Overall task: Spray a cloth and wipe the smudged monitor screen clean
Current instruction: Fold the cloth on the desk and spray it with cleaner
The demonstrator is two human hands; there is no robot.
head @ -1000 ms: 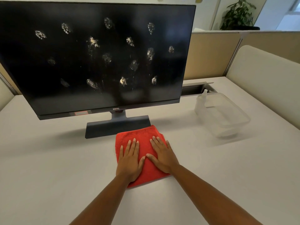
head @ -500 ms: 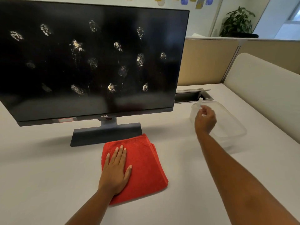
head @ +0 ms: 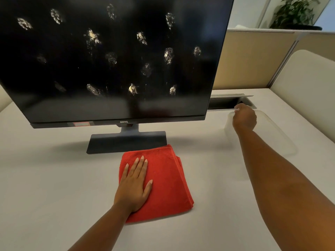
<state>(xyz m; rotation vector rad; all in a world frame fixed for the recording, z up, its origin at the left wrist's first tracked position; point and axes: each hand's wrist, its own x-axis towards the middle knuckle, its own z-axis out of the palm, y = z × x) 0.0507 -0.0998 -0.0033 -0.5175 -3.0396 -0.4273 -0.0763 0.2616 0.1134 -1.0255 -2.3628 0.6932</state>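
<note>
A black monitor point(head: 112, 58) stands on the white desk point(head: 45, 187), its dark screen dotted with several pale smudges. In front of its base lies a folded red cloth point(head: 166, 182). My left hand point(head: 135, 183) rests flat on the cloth's left half, fingers straight. My right hand point(head: 243, 119) reaches to the right of the monitor and its fingers are curled round a small whitish spray bottle point(head: 236, 109), of which only the top shows, at the near-left corner of a clear plastic tub point(head: 279, 134).
An open cable slot point(head: 226, 103) is set into the desk behind the tub. Beige partition panels point(head: 253, 60) close off the back, a cream padded panel point(head: 308, 87) the right side. A potted plant point(head: 295, 13) stands beyond the partition.
My right hand left the cloth, reached right to the tub and closed round the spray bottle. My left hand stays flat on the cloth. The camera moved closer to the monitor.
</note>
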